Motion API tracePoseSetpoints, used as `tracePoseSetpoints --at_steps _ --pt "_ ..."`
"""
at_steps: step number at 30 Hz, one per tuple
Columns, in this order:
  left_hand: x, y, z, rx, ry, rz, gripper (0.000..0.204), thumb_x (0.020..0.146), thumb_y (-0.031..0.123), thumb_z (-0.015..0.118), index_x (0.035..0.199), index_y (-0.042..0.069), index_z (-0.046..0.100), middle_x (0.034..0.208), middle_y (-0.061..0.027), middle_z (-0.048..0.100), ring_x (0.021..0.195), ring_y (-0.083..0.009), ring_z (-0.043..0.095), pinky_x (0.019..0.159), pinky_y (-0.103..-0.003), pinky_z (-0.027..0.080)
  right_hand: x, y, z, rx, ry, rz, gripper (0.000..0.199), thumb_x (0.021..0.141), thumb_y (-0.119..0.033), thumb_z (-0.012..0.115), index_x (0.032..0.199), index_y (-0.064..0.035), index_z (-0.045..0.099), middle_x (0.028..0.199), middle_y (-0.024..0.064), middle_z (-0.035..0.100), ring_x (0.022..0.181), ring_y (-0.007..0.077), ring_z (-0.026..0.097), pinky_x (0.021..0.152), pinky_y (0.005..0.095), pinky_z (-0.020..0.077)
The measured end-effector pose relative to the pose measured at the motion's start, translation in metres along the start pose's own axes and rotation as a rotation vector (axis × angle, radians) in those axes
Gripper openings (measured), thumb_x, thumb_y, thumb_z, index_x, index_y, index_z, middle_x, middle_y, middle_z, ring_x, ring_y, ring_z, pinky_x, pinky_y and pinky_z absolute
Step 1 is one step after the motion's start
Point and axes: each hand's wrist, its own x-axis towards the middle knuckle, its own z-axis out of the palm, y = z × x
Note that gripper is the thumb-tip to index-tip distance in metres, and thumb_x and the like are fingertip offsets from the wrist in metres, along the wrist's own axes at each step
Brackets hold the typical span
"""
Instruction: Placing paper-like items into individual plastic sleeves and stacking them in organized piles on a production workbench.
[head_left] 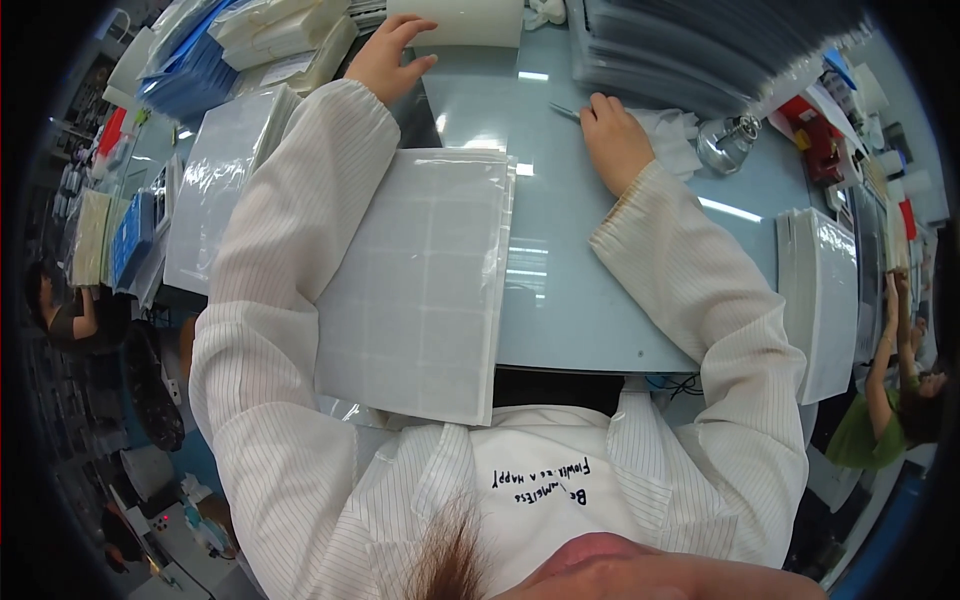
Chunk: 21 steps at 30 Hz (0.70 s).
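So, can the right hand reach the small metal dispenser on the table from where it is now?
Probably yes. The right hand rests on the table holding a thin tool, and only a crumpled white cloth lies between it and the metal dispenser.

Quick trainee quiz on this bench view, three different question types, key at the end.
1. True or false: the left hand rests on the white rectangular block at the table's far edge.
2. Which lies nearest the right hand? A) crumpled white cloth B) blue tray stack C) green sleeve
3. Fill in: the clear plastic bag of white sheets lies in front of the person, partly under the ___ forearm.

Key: 1 true; 2 A; 3 left.
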Motion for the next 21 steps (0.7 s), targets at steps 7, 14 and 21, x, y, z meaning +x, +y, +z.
tracePoseSetpoints --at_steps 7,14,21 --pt "0.003 -0.017 0.001 0.053 -0.005 0.101 0.036 0.087 0.012 0.065 0.123 0.011 0.060 0.126 -0.0048 0.054 0.115 -0.0243 0.055 0.099 -0.034 0.044 0.015 -0.005 -0.017 0.463 0.137 0.112 0.013 0.091 -0.011 0.057 0.098 -0.0016 0.063 0.094 0.0147 0.062 0.088 0.0331 0.062 0.076 0.0401 0.0509" --pt "0.010 -0.038 0.032 0.362 -0.209 -0.605 0.060 0.088 0.053 0.058 0.114 -0.001 0.067 0.108 -0.0225 0.068 0.098 -0.0390 0.065 0.089 -0.043 0.050 0.101 -0.022 -0.016 0.617 0.210 -0.020 0.025 0.089 -0.024 0.067 0.094 -0.0002 0.061 0.089 0.0166 0.066 0.080 0.0352 0.063 0.071 0.0410 0.0490" --pt "0.014 -0.091 0.044 0.088 -0.200 -0.905 0.062 0.078 0.057 0.067 0.100 -0.001 0.073 0.098 -0.0179 0.071 0.089 -0.0293 0.069 0.082 -0.037 0.051 0.142 -0.056 0.027 0.773 0.609 0.106 0.035 0.085 -0.021 0.067 0.111 -0.0019 0.055 0.091 0.0228 0.064 0.088 0.0392 0.064 0.074 0.0482 0.0467"
